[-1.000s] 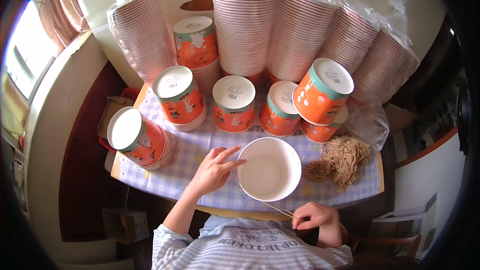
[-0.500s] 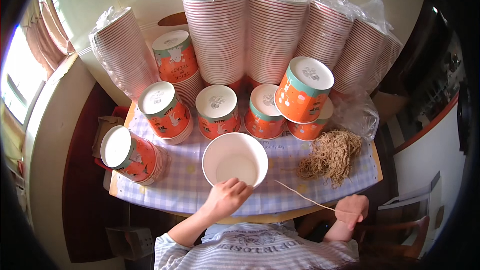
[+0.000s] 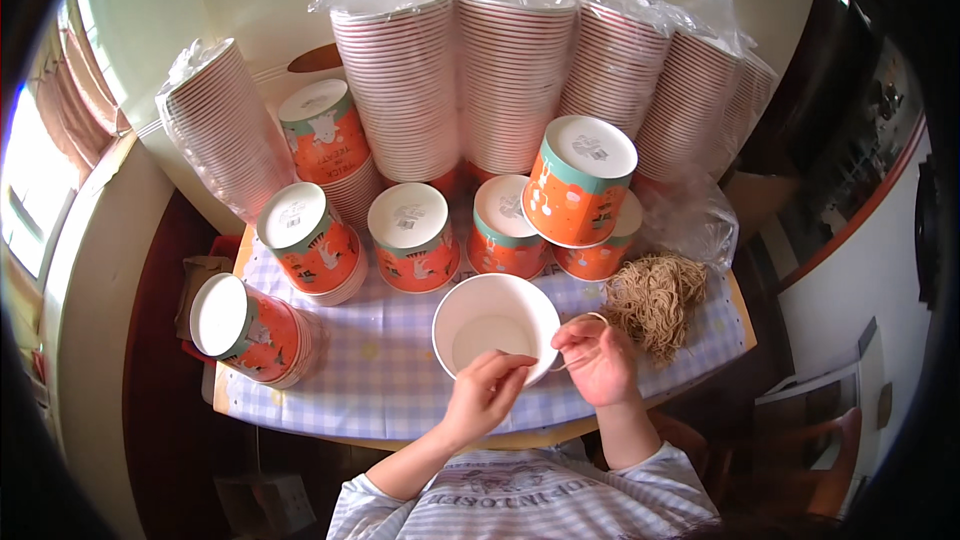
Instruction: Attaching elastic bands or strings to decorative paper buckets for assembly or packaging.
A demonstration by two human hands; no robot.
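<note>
On the left of the counter [image 3: 370, 380], orange cups [image 3: 265, 340] stand bottom up in stacks, so their insides are hidden. In the middle, one open cup [image 3: 490, 315] faces upward; I see nothing in it. At its near rim, the left hand [image 3: 485, 398] has its fingers closed together; what they grip I cannot tell. Just beside, the right hand [image 3: 600, 365] pinches a pale strand [image 3: 600, 316]. This one seems already separate, while much string is left in the tangle [image 3: 655, 305]
</note>
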